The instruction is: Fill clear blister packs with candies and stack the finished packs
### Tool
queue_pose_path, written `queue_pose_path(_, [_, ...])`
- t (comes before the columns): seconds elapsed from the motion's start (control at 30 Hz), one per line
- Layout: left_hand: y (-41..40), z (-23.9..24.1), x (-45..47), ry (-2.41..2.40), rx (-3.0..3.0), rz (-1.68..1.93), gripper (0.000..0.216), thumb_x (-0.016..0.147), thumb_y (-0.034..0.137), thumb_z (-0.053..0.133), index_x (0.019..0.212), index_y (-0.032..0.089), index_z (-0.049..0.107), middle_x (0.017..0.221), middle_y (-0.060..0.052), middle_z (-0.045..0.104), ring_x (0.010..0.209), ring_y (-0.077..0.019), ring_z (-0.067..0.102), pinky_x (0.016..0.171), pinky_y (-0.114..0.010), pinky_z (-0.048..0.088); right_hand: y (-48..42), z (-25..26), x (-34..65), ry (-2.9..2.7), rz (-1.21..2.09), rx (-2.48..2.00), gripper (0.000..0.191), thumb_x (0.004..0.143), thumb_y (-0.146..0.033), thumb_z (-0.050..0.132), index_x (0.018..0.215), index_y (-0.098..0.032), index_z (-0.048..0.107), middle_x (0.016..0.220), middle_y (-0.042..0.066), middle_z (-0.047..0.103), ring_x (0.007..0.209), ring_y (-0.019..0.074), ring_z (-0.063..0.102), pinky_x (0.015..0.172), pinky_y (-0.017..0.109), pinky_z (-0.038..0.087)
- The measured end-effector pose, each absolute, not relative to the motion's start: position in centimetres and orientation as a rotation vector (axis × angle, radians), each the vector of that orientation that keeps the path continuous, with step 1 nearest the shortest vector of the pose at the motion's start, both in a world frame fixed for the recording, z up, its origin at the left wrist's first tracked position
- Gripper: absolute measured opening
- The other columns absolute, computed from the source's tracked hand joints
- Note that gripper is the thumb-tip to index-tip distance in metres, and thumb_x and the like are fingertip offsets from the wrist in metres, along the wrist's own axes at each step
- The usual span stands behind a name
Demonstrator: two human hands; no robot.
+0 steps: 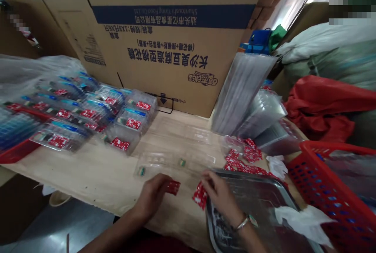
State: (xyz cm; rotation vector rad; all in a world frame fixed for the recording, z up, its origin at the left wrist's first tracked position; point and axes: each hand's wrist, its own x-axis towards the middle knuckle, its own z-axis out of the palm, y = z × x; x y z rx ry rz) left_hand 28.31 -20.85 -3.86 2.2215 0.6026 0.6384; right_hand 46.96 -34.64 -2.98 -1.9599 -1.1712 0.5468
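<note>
Between the thumb and fingers of my left hand (153, 194) is a small red patterned sachet (173, 187). My right hand (219, 192) pinches another red and white sachet (200, 196), above the left edge of a metal tray (209, 221). Just beyond both hands lie clear plastic trays (155, 158), two of them with a small green and white piece (182, 162) inside. To the right, behind the metal tray, is a loose pile of red and white sachets (245, 155).
Filled clear packs (133, 123) with red sachets crowd the table's left side. A large cardboard box (164, 49) stands at the back. Stacked clear plastic trays (242, 92) lean beside it. A red basket (329, 182) and a crumpled white bag (305, 221) are at the right.
</note>
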Motion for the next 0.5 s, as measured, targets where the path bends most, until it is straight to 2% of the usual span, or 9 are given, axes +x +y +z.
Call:
queue_pose_path(0.13, [-16.4,-3.9,24.2,1.024,1.896,0.85,0.023,0.078,0.039,0.052,0.083,0.018,0.061,0.063,0.001,0.062,0.055,-0.0137,0.057,0.05,-0.023,0.046,-33.1,-3.5,50.1,-0.889,0.278,-2.247,0.013,0.083,-0.022,0.045,0.092,-0.016,0.053,0.073,0.005,0.064,0.07,0.0191,0.061,0.063,0.027,0.041])
queue_pose_path(0.2, [-15.0,-3.8,22.9,1.123,1.844,0.899,0.026,0.074,0.04,0.054,0.084,0.017,0.06,0.057,0.003,0.057,0.05,-0.0128,0.053,0.046,-0.022,0.042,-31.9,-3.3,50.4,-0.904,0.13,-2.452,0.015,0.083,-0.017,0.047,0.097,-0.015,0.053,0.077,0.006,0.065,0.066,0.0179,0.06,0.058,0.026,0.037])
queue_pose_path(0.33, [-14.6,-3.7,23.0,1.093,1.989,0.88,0.02,0.076,0.034,0.052,0.083,0.017,0.061,0.061,0.002,0.059,0.053,-0.0129,0.053,0.049,-0.023,0.042,-30.1,-2.8,49.3,-0.98,0.005,-2.685,0.015,0.085,-0.017,0.047,0.099,-0.017,0.054,0.092,0.008,0.064,0.062,0.016,0.059,0.051,0.026,0.027])
queue_pose_path(0.5, [-15.7,-4.2,26.5,0.915,2.216,0.825,0.016,0.081,0.026,0.047,0.082,0.018,0.061,0.07,0.0,0.061,0.059,-0.0132,0.056,0.054,-0.023,0.043,-29.5,-2.8,48.4,-1.037,0.114,-2.675,0.014,0.084,-0.016,0.047,0.096,-0.017,0.053,0.083,0.007,0.066,0.064,0.0165,0.06,0.052,0.025,0.027])
